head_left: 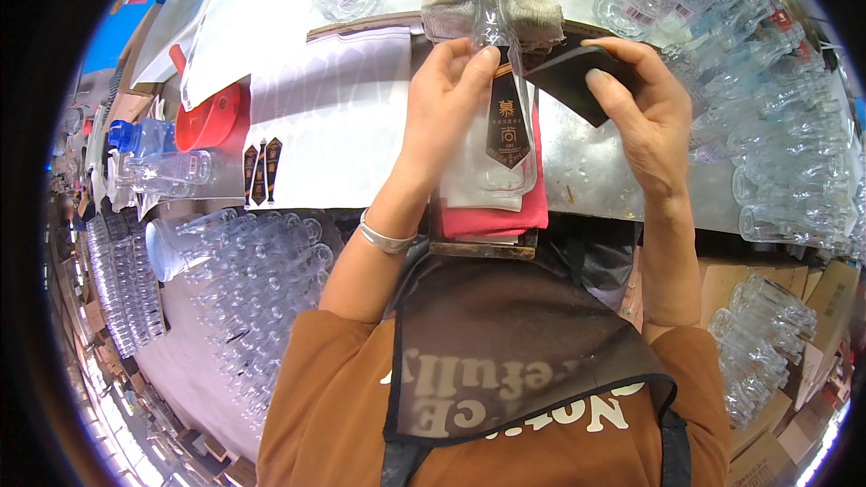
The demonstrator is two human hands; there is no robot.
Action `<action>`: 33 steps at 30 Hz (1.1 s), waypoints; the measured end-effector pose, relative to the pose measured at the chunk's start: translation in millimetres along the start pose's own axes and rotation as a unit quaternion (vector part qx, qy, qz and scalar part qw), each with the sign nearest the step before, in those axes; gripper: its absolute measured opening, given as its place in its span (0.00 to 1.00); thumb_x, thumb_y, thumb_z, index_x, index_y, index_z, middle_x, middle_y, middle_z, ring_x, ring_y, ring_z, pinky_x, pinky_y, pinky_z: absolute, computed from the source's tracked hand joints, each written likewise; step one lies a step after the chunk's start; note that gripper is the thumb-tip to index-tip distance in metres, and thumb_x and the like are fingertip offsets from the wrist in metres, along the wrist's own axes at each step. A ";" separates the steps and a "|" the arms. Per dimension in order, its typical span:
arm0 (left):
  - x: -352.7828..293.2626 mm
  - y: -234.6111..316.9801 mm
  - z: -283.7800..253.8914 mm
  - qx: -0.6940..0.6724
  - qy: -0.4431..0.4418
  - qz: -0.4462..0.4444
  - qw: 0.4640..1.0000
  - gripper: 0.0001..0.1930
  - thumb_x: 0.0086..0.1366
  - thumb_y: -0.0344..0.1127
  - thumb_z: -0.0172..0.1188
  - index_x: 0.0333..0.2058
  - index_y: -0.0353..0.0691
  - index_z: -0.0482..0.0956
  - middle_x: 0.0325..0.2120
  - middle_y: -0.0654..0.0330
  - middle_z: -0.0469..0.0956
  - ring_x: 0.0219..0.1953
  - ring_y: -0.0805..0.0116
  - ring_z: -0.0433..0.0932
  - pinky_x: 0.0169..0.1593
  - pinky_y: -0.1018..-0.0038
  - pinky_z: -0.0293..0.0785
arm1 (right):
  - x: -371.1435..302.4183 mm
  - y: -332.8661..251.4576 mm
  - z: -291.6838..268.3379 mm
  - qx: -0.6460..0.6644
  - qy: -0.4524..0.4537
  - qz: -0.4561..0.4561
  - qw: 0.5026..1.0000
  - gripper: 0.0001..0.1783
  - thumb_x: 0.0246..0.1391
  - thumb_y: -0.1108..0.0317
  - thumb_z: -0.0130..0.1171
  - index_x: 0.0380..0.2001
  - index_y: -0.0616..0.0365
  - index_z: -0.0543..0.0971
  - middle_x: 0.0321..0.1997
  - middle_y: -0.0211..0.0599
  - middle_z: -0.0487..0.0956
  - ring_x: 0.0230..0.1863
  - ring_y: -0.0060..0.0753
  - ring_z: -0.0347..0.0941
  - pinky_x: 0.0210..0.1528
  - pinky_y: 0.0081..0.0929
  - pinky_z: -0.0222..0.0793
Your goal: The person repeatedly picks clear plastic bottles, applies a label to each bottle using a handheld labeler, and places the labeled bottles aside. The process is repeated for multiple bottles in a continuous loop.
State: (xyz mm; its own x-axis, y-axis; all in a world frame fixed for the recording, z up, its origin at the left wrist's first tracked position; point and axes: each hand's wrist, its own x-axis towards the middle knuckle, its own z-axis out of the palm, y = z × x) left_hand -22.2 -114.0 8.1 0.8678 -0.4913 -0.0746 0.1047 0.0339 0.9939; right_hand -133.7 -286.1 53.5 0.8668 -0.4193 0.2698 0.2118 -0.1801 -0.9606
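Observation:
A clear glass bottle (530,158) lies on its back with its neck pointing away from me, the neck resting on a rolled, worn cloth (451,18). On its upper face is a black, pointed label (507,131) shaped like a necktie, with gold-coloured print. My left hand (451,90) is closed at the bottle's shoulder, its thumb at the label's top end. My right hand (645,95), just right of the bottle, pinches a thin, flat black plate (582,81) like a scraper. One edge of the plate comes close to the bottle; whether they touch I cannot tell.
Under the bottle is a pink cloth (541,198). To the left lies a white label backing sheet (338,126) with several black labels (263,171) at its lower corner, beside a red container (209,122). Many clear bottles (776,162) crowd the right; others (253,280) stand lower left.

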 end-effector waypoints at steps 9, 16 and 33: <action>-23.7 9.7 -32.8 -0.015 0.023 0.006 1.000 0.34 0.74 0.53 0.51 0.65 0.28 0.62 0.58 0.43 0.73 0.58 0.55 0.77 0.57 0.65 0.75 | 53.2 -5.9 35.3 -0.326 -0.092 -0.317 0.886 0.13 0.52 0.74 0.63 0.42 0.58 0.81 0.39 0.42 0.82 0.39 0.44 0.78 0.45 0.33 0.74; -77.0 1.2 -71.0 0.167 -0.163 0.093 0.968 0.58 0.52 0.40 0.73 0.74 0.41 0.43 0.73 0.47 0.52 0.73 0.50 0.55 0.71 0.54 0.55 | 0.4 -17.3 34.6 -0.243 -0.246 -0.252 0.904 0.13 0.49 0.77 0.63 0.41 0.59 0.81 0.37 0.40 0.82 0.39 0.40 0.78 0.45 0.33 0.76; -73.4 -4.9 -31.1 0.247 -0.132 0.135 0.950 0.64 0.46 0.27 0.75 0.74 0.38 0.36 0.69 0.40 0.59 0.69 0.51 0.63 0.69 0.59 0.59 | 42.8 14.9 8.0 -0.212 -0.049 -0.185 0.959 0.12 0.53 0.73 0.64 0.42 0.62 0.82 0.40 0.41 0.84 0.40 0.32 0.82 0.44 0.27 0.75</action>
State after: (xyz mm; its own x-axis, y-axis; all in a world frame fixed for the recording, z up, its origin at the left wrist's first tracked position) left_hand -71.3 -51.0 6.2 0.6717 -0.7261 0.1472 -0.4030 -0.1914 0.8950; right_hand -89.8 -299.6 50.2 0.8104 -0.1765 0.5586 0.3276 -0.6541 -0.6819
